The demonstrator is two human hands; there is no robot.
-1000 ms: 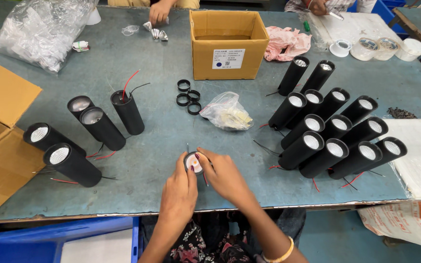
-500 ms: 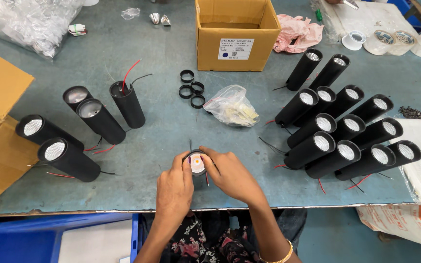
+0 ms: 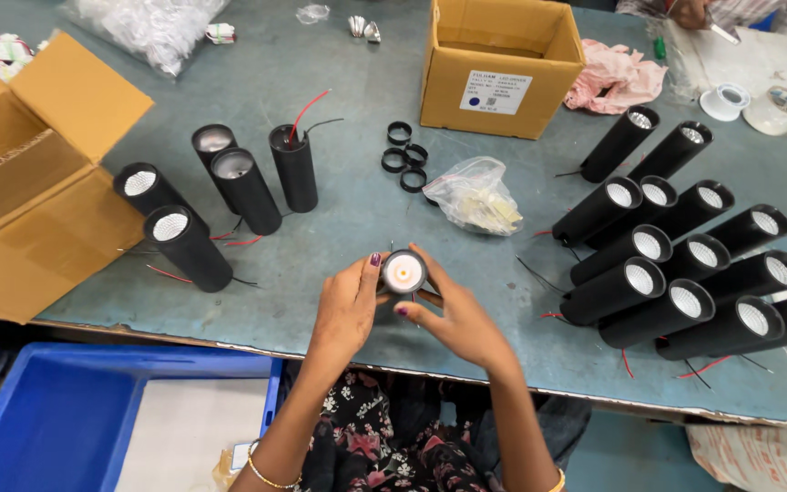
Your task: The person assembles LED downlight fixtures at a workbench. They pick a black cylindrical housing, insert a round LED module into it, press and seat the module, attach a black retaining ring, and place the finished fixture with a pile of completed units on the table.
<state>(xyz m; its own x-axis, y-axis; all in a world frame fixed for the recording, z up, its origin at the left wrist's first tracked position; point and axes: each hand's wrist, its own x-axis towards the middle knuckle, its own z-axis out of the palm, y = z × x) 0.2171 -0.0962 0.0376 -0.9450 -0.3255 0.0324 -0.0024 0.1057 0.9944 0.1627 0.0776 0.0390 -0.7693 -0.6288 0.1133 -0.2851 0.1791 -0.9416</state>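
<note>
Both my hands hold one black cylinder lamp [image 3: 404, 271] upright near the table's front edge, its pale round face turned up at me. My left hand [image 3: 348, 305] grips its left side and my right hand [image 3: 453, 314] wraps its right side and bottom. Left of my hands stand and lie several black cylinder lamps [image 3: 189, 246], one with red and black wires [image 3: 307, 107] sticking out of its top. A larger group of the same lamps [image 3: 676, 260] lies in rows at the right.
Three black rings [image 3: 405, 157] and a clear bag of small parts [image 3: 475, 196] lie in the middle. A closed-sided cardboard box [image 3: 498, 64] stands at the back, an open carton [image 3: 34, 182] at the left. A blue bin [image 3: 93, 419] sits below the table edge. Another person's hand [image 3: 689, 11] works at the far right.
The cylinder in my hands has tipped up so its round face points at the camera. My hands stayed near the front edge while my head moved closer.
</note>
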